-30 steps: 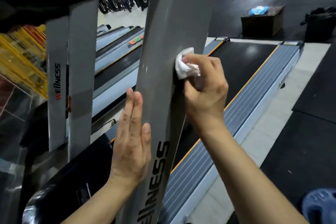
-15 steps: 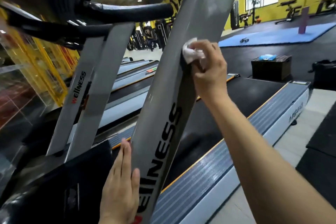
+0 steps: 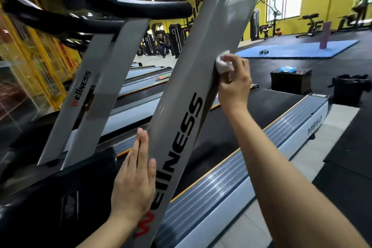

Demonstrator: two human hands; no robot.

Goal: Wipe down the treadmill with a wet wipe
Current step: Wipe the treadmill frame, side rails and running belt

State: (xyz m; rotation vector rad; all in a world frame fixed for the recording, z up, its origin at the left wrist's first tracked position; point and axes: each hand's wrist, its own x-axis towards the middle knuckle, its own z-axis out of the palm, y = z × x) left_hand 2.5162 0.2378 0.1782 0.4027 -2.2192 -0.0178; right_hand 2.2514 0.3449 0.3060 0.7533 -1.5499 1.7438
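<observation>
Treadmill upright (image 3: 193,78): right hand (image 3: 234,84) pinches crumpled wet wipe (image 3: 223,65) against its edge; left hand (image 3: 134,179) flat, fingers straight, pressing its lower face.

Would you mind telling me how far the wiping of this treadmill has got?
Nothing can be confirmed as finished; the grey upright shows no clear wiped or unwiped patches. In hand: the right hand pinches the white wet wipe against the upright's rear edge about halfway up, while the left hand rests flat on it lower down. Seemingly left: the far upright, the black handrail and the side rail.
</observation>
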